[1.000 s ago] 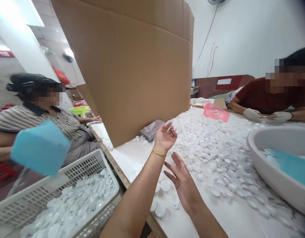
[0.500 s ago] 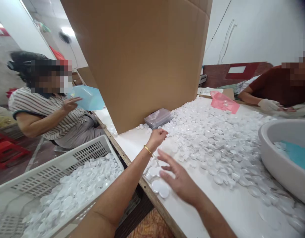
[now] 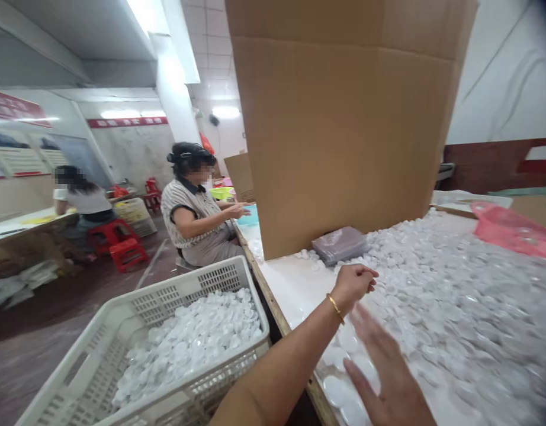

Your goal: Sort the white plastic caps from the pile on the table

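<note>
I find my right hand (image 3: 391,370) spread over white discs (image 3: 339,390), my left hand (image 3: 353,283) curled near a grey packet (image 3: 339,244), its grip undeterminable.

"What is the white table (image 3: 279,281) carrying?"
"Loose white discs (image 3: 468,307) are covering much of it, and a cardboard panel (image 3: 344,130) is standing there."
"What is lying beside the panel?"
"A grey plastic-wrapped packet (image 3: 339,245) is lying at its foot; pink plastic (image 3: 508,228) is resting farther right."
</note>
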`<state>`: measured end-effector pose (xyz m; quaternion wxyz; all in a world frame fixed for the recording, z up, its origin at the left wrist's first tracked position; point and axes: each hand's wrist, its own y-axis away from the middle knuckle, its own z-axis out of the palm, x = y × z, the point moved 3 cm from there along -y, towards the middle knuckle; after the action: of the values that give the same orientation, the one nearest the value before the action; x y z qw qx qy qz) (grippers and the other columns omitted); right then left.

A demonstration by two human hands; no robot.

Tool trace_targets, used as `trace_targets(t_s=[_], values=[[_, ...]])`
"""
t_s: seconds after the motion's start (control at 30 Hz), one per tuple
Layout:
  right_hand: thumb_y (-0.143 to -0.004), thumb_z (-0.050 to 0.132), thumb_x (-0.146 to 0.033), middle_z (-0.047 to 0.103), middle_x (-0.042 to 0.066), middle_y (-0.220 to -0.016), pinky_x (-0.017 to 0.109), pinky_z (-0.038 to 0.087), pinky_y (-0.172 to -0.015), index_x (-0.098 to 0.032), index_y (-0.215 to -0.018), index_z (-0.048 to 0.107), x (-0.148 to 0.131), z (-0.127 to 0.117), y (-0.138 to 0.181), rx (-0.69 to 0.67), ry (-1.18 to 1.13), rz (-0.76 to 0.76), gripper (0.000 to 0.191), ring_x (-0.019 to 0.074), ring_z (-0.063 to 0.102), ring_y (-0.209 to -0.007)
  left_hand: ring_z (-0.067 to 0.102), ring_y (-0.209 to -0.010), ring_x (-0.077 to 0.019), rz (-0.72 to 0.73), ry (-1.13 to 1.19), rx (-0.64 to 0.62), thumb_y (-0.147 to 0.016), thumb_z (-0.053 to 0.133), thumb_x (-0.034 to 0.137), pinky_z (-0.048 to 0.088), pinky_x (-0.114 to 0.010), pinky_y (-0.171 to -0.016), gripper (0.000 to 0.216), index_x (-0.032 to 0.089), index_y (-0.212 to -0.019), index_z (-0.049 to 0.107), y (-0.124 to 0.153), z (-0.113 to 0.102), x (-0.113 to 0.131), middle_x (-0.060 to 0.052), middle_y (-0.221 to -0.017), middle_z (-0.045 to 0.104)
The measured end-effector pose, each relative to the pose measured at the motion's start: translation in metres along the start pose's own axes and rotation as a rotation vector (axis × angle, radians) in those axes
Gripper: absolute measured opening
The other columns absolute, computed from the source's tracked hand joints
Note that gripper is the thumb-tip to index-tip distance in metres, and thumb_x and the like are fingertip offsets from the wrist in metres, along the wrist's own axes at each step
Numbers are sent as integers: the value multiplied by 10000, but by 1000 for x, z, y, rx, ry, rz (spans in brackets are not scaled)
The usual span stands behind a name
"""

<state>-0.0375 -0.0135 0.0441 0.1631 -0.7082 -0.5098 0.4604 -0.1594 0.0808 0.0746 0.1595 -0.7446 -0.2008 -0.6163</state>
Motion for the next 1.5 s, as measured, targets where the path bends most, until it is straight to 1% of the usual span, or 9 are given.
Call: trace_targets(t_s=[0.1,0.27,0.37,0.53,0.67,0.77,0.9,1.17,1.5], values=[[-821,525,-318,435,74,-1372,398,487,-915,-242,-1271,490,-4,0,2,-94,-64,-49,458,264,456,-1216,578,-592,-89,12,-190,6,-776,438,130,465,-212,-591,276,124,-885,691,1,-14,-9,-83,-743,673],[-845,469,-379,562,77,-1244,431,455,-938,-223,-1184,551,26,-43,-4,47,-134,456,382,233,539,-1122,585,-938,-189,54,-500,-64,-776,478,196,431,-305,-871,262,138,-923,686,-2,-60,-32,-81,-988,673],[-842,454,-402,600,94,-1184,439,451,-932,-197,-1160,566,43,-54,-1,30,-129,582,394,229,570,-1070,532,-1044,-254,116,-656,-108,-788,503,333,342,-401,-976,352,154,-1054,648,-8,-85,-55,-112,-1126,621],[-807,505,-474,406,140,-1386,491,269,-1059,-170,-1324,429,35,-24,25,-393,53,465,605,279,348,-1286,413,-1193,-253,307,-803,-270,-794,495,446,253,-442,-1032,485,255,-1239,524,9,-81,-76,-73,-1237,559],[-669,565,-673,127,127,-1501,590,153,-1052,-273,-1416,228,22,-10,43,-616,112,521,912,352,122,-1357,441,-1153,-283,360,-1117,-295,-850,343,508,362,-473,-918,520,348,-1344,373,14,-65,-83,-84,-1334,462],[-714,500,-686,99,98,-1511,586,92,-1066,-303,-1424,163,12,-14,44,-629,70,471,874,316,79,-1370,445,-1152,-303,448,-1243,-391,-830,363,499,387,-477,-877,480,367,-1280,465,11,-53,-89,-85,-1351,439],[-783,454,-636,158,92,-1502,528,143,-1087,-269,-1408,221,7,-19,45,-585,109,431,761,278,154,-1364,458,-1144,-299,527,-1241,-432,-817,369,467,411,-464,-840,442,355,-1203,552,12,-48,-100,-90,-1335,457],[-690,519,-694,86,87,-1514,523,238,-1061,-333,-1420,133,17,-12,54,-444,186,368,901,310,180,-1353,487,-1154,-273,626,-1059,-460,-761,412,602,423,-497,-866,449,636,-1202,339,20,-69,-113,167,-1296,501],[-547,596,-746,144,166,-1491,524,282,-1004,-311,-1412,203,41,6,59,-469,256,365,1045,348,234,-1325,418,-1218,-290,539,-1119,-546,-759,456,602,333,-486,-965,584,472,-1314,331,48,-96,-101,35,-1396,413]])
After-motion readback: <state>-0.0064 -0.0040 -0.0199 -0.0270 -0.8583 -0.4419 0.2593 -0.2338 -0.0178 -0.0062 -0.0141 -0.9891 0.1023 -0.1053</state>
